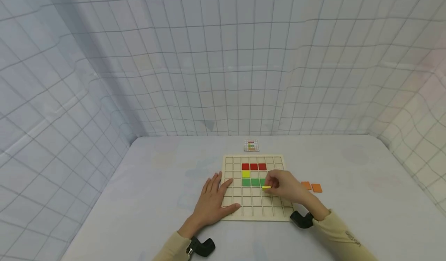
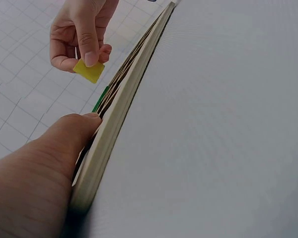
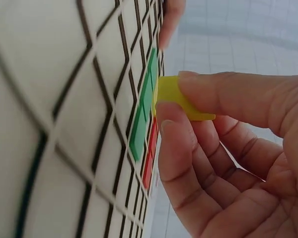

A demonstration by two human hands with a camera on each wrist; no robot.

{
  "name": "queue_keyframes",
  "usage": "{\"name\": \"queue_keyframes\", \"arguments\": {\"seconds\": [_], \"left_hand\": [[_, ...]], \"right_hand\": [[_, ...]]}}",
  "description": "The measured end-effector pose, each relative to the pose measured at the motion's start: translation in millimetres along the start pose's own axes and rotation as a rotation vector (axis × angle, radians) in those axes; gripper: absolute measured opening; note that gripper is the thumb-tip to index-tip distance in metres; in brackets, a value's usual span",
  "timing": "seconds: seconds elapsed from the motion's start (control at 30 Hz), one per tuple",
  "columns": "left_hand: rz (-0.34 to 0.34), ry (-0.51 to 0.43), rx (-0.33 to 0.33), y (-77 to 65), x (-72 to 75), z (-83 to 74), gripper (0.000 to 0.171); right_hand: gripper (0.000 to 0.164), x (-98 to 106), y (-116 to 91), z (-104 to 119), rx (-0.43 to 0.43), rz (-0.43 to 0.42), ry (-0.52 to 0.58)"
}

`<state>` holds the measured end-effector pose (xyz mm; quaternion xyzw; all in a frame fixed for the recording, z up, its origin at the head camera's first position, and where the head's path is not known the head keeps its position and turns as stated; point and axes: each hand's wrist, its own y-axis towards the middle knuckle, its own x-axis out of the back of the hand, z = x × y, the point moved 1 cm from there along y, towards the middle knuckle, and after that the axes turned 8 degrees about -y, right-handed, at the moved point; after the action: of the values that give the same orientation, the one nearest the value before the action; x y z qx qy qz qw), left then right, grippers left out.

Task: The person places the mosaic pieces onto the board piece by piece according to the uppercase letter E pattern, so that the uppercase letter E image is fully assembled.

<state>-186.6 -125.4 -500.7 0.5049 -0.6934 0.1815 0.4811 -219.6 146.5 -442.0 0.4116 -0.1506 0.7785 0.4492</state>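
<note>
A yellow square tile (image 3: 171,91) is pinched between the thumb and fingers of my right hand (image 1: 283,184), just above the gridded board (image 1: 256,213). In the head view that tile overlaps the near edge of the green row. My left hand (image 1: 211,203) lies with spread fingers over the board's left edge, thumb on its near left part. Set in the grid are three red tiles (image 1: 254,167) in a row, one yellow tile (image 1: 246,174) below the leftmost red, and a row of green tiles (image 1: 255,182), its right end partly covered by my right hand.
Two orange tiles (image 1: 316,188) lie on the white table (image 1: 352,176) right of the board, one partly behind my right hand. A small card with a coloured grid pattern (image 1: 251,145) lies beyond the board's far edge. White grid-lined sheets (image 1: 223,59) enclose the table.
</note>
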Motion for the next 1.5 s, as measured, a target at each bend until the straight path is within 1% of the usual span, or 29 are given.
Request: {"name": "queue_keyframes", "arguments": {"seconds": [0.17, 0.27, 0.43, 0.67, 0.8, 1.03, 1.17, 1.4, 1.5], "left_hand": [[0.003, 0.008, 0.001, 0.1, -2.0, 1.5, 0.081], [0.0, 0.008, 0.0, 0.1, -2.0, 2.3, 0.081], [0.0, 0.008, 0.0, 0.0, -1.2, 2.5, 0.081], [0.004, 0.008, 0.001, 0.6, -0.1, 0.5, 0.08], [0.001, 0.005, -0.001, 0.6, 1.3, -1.5, 0.079], [-0.023, 0.007, -0.022, -0.6, 1.7, -2.1, 0.078], [-0.02, 0.014, -0.021, -0.4, 0.7, -1.6, 0.078], [-0.021, 0.015, -0.014, -0.4, 1.8, -2.2, 0.079], [-0.022, 0.015, -0.016, -0.5, 1.1, -1.2, 0.079]], "right_hand": [[0.02, -15, 8, 8, 0.047, 0.034, -0.006], [0.018, -20, 13, 12, 0.056, 0.048, -0.018], [0.015, -25, 23, 18, 0.06, 0.061, -0.046], [0.012, -29, 32, 25, 0.039, 0.059, -0.133], [0.01, -30, 33, 26, 0.009, 0.054, -0.152], [0.01, -34, 34, 27, -0.039, 0.045, -0.197], [0.01, -36, 32, 27, -0.049, 0.032, -0.208], [0.016, -37, 30, 29, -0.025, 0.027, -0.218], [0.016, -37, 30, 28, -0.031, 0.027, -0.216]]}}
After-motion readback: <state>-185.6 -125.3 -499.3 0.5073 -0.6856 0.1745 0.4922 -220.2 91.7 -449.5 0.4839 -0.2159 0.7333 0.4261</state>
